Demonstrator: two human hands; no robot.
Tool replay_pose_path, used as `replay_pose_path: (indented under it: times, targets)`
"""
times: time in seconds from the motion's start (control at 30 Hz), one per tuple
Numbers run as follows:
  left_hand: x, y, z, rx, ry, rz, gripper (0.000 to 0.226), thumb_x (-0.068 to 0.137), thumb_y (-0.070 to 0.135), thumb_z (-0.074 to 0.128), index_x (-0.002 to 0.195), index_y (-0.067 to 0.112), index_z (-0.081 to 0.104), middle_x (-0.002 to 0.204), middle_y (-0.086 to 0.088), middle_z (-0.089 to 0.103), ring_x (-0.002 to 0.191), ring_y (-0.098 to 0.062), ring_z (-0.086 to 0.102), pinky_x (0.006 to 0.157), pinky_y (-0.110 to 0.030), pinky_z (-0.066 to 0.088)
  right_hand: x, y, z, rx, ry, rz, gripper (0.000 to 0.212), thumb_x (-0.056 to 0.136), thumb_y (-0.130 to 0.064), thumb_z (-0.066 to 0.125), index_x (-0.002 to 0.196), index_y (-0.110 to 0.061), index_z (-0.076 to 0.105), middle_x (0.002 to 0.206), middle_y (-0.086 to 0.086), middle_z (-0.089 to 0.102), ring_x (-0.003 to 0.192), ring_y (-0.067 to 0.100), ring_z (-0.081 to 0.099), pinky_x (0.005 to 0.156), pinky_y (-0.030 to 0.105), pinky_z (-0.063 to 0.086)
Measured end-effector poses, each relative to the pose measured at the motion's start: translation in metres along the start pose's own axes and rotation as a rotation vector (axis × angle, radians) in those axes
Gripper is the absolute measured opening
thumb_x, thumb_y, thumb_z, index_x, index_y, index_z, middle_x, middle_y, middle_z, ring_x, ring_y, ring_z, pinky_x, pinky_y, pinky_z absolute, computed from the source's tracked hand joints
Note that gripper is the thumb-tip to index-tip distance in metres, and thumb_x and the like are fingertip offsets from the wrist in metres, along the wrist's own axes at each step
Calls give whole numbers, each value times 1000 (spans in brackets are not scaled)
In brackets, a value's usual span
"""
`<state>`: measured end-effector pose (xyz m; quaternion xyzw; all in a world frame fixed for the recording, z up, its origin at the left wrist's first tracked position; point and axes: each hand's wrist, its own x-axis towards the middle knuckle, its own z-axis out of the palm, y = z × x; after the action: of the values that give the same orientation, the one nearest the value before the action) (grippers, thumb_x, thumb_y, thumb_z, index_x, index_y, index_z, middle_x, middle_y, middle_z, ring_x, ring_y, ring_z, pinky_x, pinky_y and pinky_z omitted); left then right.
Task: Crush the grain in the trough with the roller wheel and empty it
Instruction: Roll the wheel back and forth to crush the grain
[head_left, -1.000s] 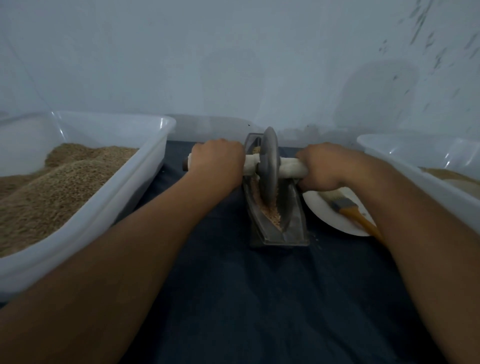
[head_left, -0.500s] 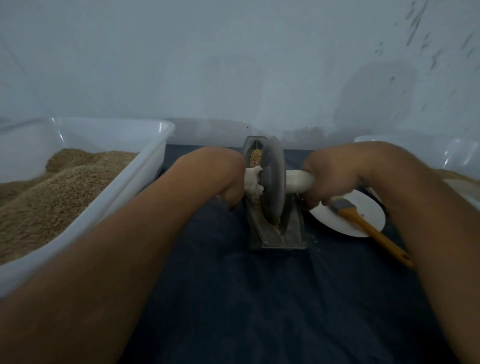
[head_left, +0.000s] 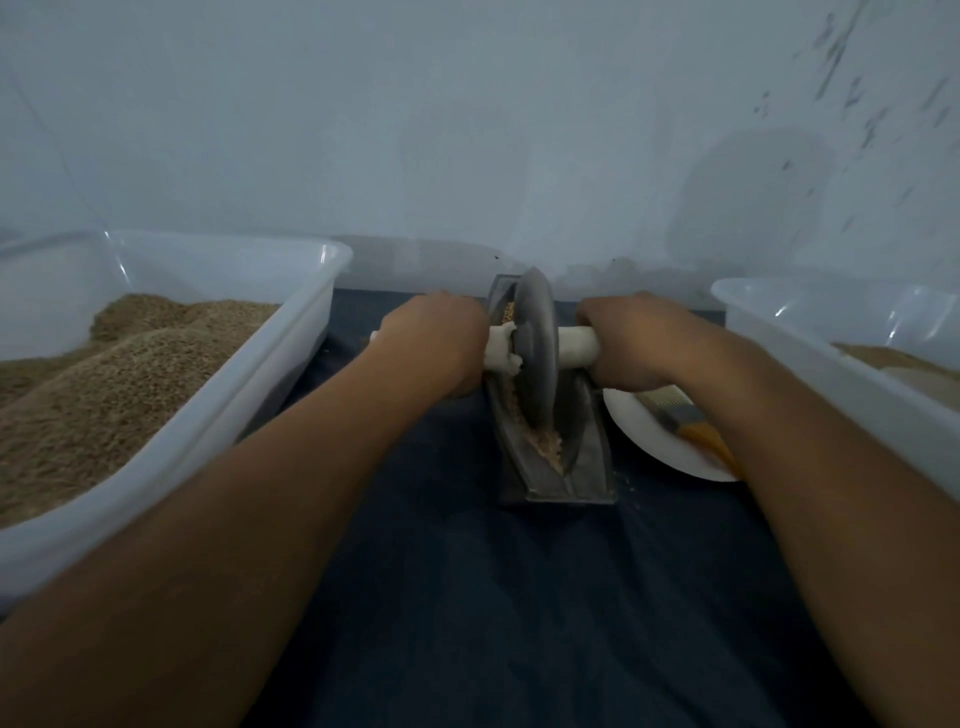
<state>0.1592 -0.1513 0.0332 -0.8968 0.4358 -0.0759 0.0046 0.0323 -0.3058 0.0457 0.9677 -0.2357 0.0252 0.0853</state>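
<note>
A dark metal trough (head_left: 589, 467) lies lengthwise on the blue cloth at the centre, with pale crushed grain (head_left: 545, 444) in its groove. The grey roller wheel (head_left: 537, 345) stands upright in the trough's far half, on a white axle handle (head_left: 576, 347). My left hand (head_left: 436, 340) grips the axle's left end. On the wheel's other side my right hand (head_left: 631, 343) grips the right end. Both palms face down, so the fingers are hidden under the handle.
A large clear tub (head_left: 244, 384) heaped with brown grain stands at the left. Another clear tub (head_left: 810, 353) with some grain stands at the right. A white plate (head_left: 649, 431) holding an orange-handled brush (head_left: 691, 423) sits beside the trough. A pale wall rises close behind.
The wheel rolled toward me along the trough, then back away to the far half. Both hands kept their grip on the axle throughout.
</note>
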Motion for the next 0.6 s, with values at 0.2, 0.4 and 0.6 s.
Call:
replay_pose_path:
  times: [0.2, 0.4, 0.6]
  targets:
    - [10, -1, 9, -17, 156, 6, 35, 86, 14, 64, 118, 12, 51, 107, -11, 60, 86, -27, 54, 67, -38, 37, 14, 5, 12, 47, 85, 53, 48, 78, -28, 75, 118, -25, 48, 109, 7, 62, 84, 24, 48, 67, 36, 40]
    - [28, -5, 10, -23, 182, 31, 32, 87, 13, 62, 116, 11, 47, 109, -14, 60, 96, -33, 59, 68, -39, 38, 30, 7, 15, 59, 104, 54, 48, 80, -26, 73, 120, -23, 47, 110, 8, 61, 96, 30, 57, 71, 38, 42]
    - [40, -7, 17, -17, 237, 40, 29, 88, 15, 62, 114, 12, 48, 109, -14, 60, 97, -34, 60, 67, -39, 36, 43, 11, 15, 65, 113, 43, 43, 81, -30, 72, 118, -27, 50, 110, 7, 61, 96, 30, 57, 77, 41, 49]
